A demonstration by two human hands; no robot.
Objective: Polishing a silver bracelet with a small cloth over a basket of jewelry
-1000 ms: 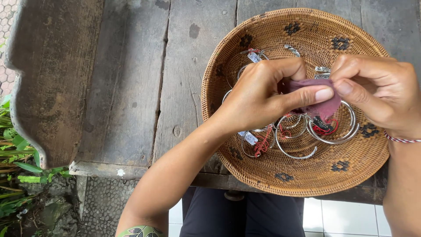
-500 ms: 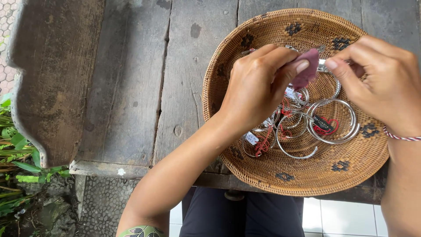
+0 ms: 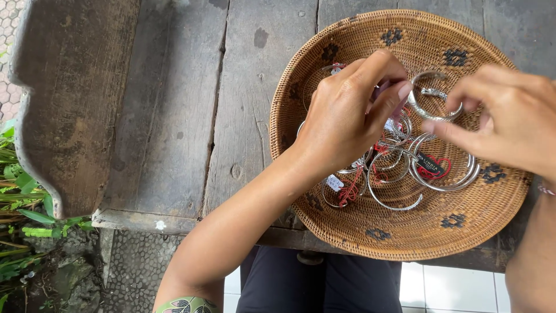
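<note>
Left hand (image 3: 347, 110) hovers over the middle of the woven basket (image 3: 324, 226), its thumb and fingers curled and drawn together around something small and pinkish that is mostly hidden behind the fingertips, so I cannot tell what it is; those fingertips sit right against the silver bangle (image 3: 433, 103) held up between both hands. Just to the right of it, that open-ended bangle hangs above the basket, clear of the heap, with a small twisted detail on its band. Right hand (image 3: 509, 124) comes in from the right edge, blurred, its thumb and forefinger pinching the far side of the bangle while the other fingers curl loosely. Below the hands lies the pile of bangles (image 3: 405, 174), a tangle of silver rings with red strings and small tags, resting on the basket floor. As a judgement, one bangle is picked out and being handled, perhaps rubbed at with the thing in the left hand, while all the others wait in the heap; nothing sits set apart as finished, either in the basket or on the wooden table (image 3: 174, 116) to the left of it, so most of the work seems left. Green plants (image 3: 17, 214) show at the far left beyond the table's edge
</note>
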